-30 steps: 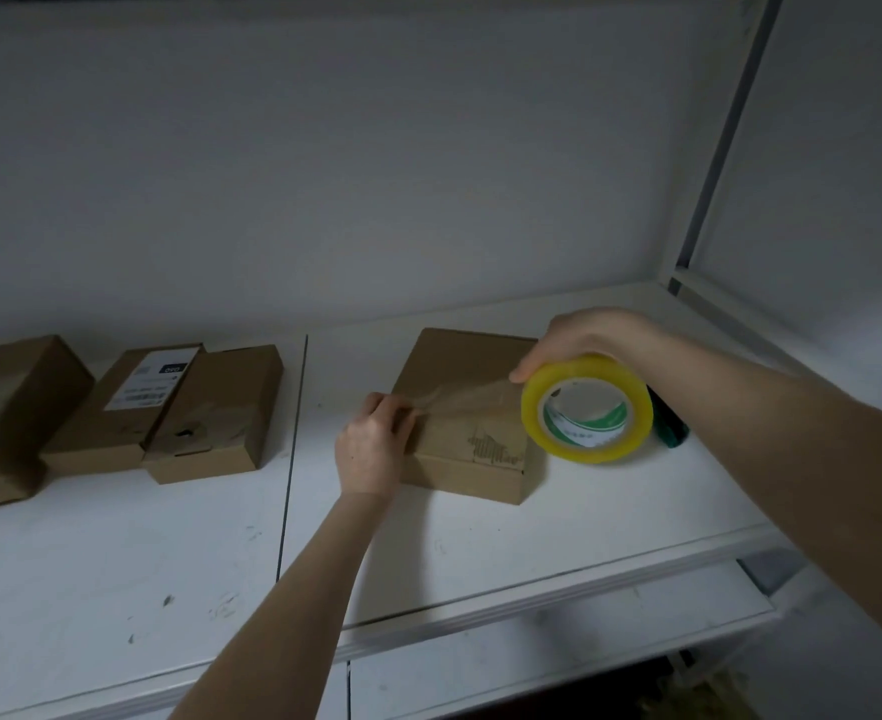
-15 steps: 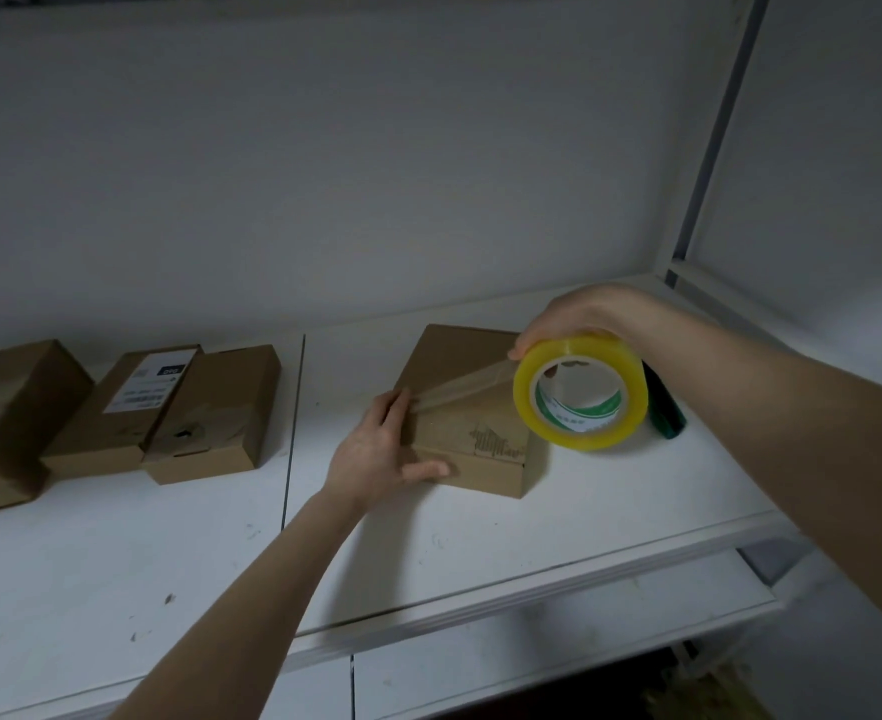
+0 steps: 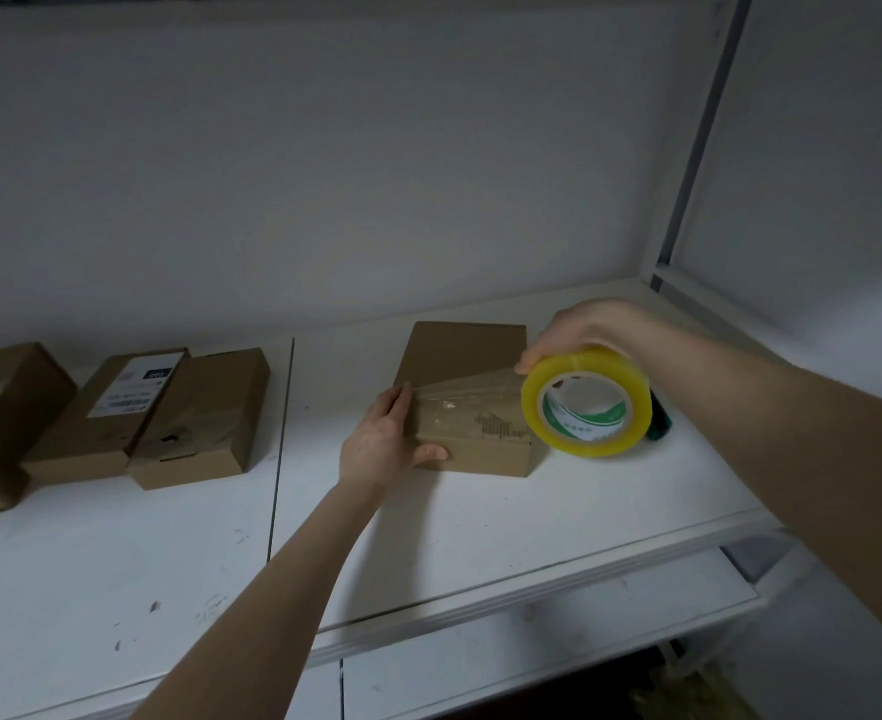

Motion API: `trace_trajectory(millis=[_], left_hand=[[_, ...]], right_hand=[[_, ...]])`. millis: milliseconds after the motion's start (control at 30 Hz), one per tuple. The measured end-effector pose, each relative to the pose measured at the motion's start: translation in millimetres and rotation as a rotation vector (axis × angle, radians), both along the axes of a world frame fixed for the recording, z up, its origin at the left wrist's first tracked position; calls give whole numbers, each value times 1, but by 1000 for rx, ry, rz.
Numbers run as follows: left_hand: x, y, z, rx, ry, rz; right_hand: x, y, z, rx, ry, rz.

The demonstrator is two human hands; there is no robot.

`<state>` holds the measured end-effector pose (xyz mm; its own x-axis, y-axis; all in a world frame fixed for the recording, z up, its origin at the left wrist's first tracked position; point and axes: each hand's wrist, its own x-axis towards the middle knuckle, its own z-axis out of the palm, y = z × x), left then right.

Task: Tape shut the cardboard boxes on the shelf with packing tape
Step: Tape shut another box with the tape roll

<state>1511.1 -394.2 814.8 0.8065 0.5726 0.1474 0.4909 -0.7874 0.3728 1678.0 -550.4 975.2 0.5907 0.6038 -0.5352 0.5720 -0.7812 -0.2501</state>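
Note:
A flat brown cardboard box [image 3: 462, 350] lies on the white shelf [image 3: 480, 517]. My left hand [image 3: 384, 444] presses against the box's left edge, fingers straight on the tape end, thumb along the front face. A clear strip of tape [image 3: 459, 397] stretches from there across the lid to a yellow roll of packing tape [image 3: 587, 402]. My right hand [image 3: 584, 330] grips that roll from above, holding it just off the box's right side.
Three more cardboard boxes [image 3: 199, 418] sit at the left of the shelf, one bearing a white label [image 3: 134, 384]. A dark green object [image 3: 659, 426] lies behind the roll. A shelf post [image 3: 698, 148] rises at the right, and a lower shelf [image 3: 532, 646] shows below.
The right hand has pulled the roll further right, lengthening the tape strip across the lid. The left hand went from a curled grip to flat fingers with the thumb on the front face.

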Motion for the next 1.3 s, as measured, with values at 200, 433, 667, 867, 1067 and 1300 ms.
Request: trace_trajectory(millis=[200,433,667,867,1067,1300], left_hand=[[-3,5,-1,-17,-29,-60],[8,-6,14,69,14,98],[16,-11,14,101,-60,169],[11,-11,2,453,-230,28],[13,-8,3,637,-257,-9],[15,5,17,763,-367,-240]], right_hand=[[-1,-4,-11,-49,6,-10],[11,3,-5,96,145,9],[9,4,0,53,94,19],[8,-1,-6,-12,74,-10],[13,1,-22,-94,20,-68],[18,0,-35,-169,-31,-88]])
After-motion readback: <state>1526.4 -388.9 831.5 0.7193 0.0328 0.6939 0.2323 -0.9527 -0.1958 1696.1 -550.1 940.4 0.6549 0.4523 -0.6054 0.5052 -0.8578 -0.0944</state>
